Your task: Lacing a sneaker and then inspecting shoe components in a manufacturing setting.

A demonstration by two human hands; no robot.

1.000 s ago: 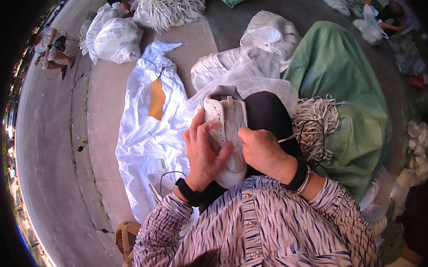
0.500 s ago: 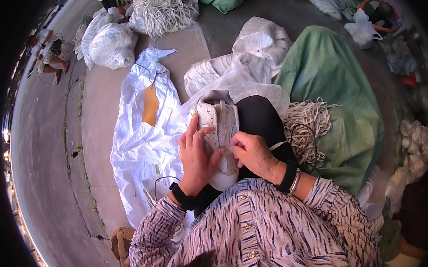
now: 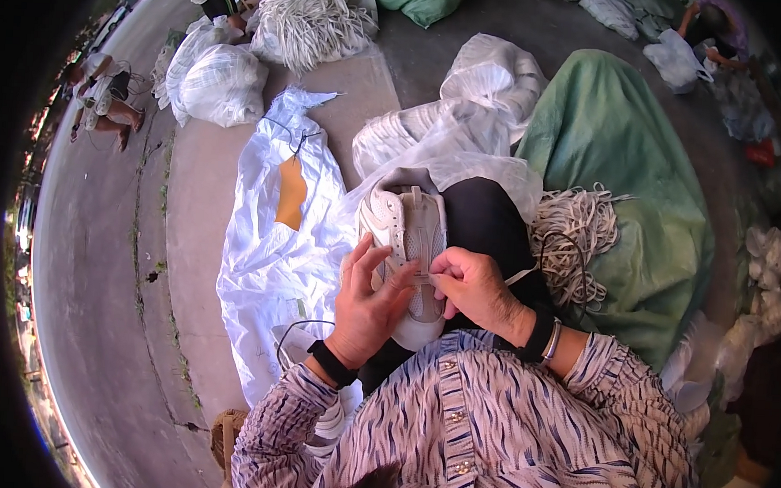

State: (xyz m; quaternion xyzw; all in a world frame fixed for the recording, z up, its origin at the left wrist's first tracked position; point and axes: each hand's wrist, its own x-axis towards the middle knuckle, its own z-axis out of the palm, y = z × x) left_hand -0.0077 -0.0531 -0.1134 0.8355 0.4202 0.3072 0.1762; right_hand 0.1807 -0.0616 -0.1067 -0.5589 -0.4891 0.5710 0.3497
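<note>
A white and beige sneaker (image 3: 426,228) lies on my black-clothed lap, its toe toward me. My left hand (image 3: 368,300) is at its left side, fingers spread and bent, the thumb touching the tongue area by the lace. My right hand (image 3: 475,288) pinches a pale shoelace close to the middle of the shoe, thumb and forefinger closed. A loose end of this shoelace (image 3: 519,275) sticks out past the right knuckles. Part of the sneaker's left edge is hidden behind my left fingers.
A bundle of pale laces (image 3: 576,234) lies on a green cloth-covered heap (image 3: 612,141) to the right. White sheeting (image 3: 265,273) with a yellow-orange piece (image 3: 291,195) is on the left. Stuffed plastic bags (image 3: 222,85) and a lace pile (image 3: 314,23) stand farther off. Other people sit at both far sides.
The view has shifted, so the surroundings appear farther right. My left fingers have lifted and spread beside the shoe. My right hand still pinches the lace near its middle.
</note>
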